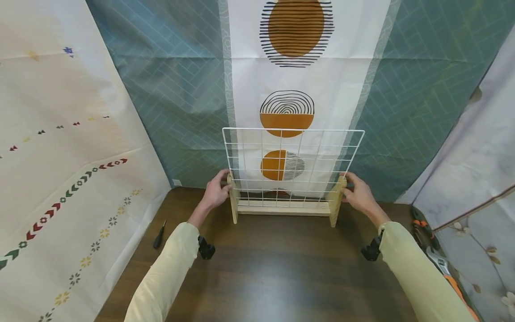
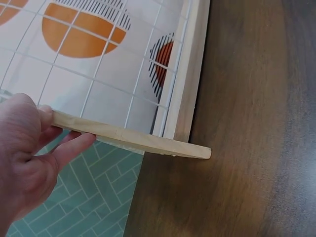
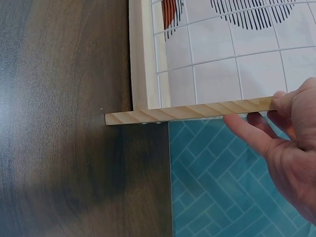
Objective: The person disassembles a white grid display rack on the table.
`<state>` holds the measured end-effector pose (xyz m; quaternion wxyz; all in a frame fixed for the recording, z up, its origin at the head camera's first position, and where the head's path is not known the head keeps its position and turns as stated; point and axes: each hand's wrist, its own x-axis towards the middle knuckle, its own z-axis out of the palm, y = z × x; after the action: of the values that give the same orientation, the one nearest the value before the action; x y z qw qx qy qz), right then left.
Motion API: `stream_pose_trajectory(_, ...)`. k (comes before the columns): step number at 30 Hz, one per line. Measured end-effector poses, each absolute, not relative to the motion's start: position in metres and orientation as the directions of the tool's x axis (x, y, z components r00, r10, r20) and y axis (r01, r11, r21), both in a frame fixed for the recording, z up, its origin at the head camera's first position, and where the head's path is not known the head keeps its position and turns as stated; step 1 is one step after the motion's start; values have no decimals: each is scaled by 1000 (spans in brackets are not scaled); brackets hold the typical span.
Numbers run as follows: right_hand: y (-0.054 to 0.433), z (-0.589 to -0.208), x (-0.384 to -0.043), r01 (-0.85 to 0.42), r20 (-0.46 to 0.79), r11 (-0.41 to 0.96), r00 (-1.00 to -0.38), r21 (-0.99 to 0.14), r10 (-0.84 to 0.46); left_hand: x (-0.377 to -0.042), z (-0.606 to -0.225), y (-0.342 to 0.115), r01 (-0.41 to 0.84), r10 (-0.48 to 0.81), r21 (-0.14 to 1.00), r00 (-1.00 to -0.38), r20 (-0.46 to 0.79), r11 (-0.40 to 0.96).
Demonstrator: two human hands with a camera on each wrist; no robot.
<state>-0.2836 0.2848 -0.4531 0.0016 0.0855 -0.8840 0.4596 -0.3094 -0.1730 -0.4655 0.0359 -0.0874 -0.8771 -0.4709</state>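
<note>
A white wire grid (image 1: pixel 291 170) leans back slightly in a light wooden stand made of two side panels and a crossbar (image 1: pixel 283 208). The whole rack stands upright at the back of the brown table. My left hand (image 1: pixel 216 190) holds the upper part of the left side panel (image 2: pixel 128 137), fingers at its outer face and top edge. On the opposite end, my right hand (image 1: pixel 359 193) grips the upper part of the right side panel (image 3: pixel 190 110) in the same way. Some fingertips of each hand are hidden behind the wood.
A dark screwdriver (image 1: pixel 159 236) lies at the table's left edge. Pliers with orange-and-black handles (image 1: pixel 422 228) and a tool with an orange handle (image 1: pixel 454 284) lie along the right edge. Patterned cloths (image 1: pixel 181 89) hang behind and at both sides.
</note>
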Motion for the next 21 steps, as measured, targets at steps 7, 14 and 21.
stream_pose_trajectory(7, 285, -451, -283, -160, 80, 564, -983, -810, -163, -302, -467, -175, 214, 119, 816, -977, 178, 536)
stream_pose_trajectory(14, 284, -453, -282, -172, 88, 574, -981, -801, -172, -294, -471, -176, 235, 113, 811, -972, 207, 536)
stream_pose_trajectory(21, 281, -453, -281, -177, 83, 581, -979, -794, -185, -284, -472, -179, 219, 99, 829, -976, 196, 516)
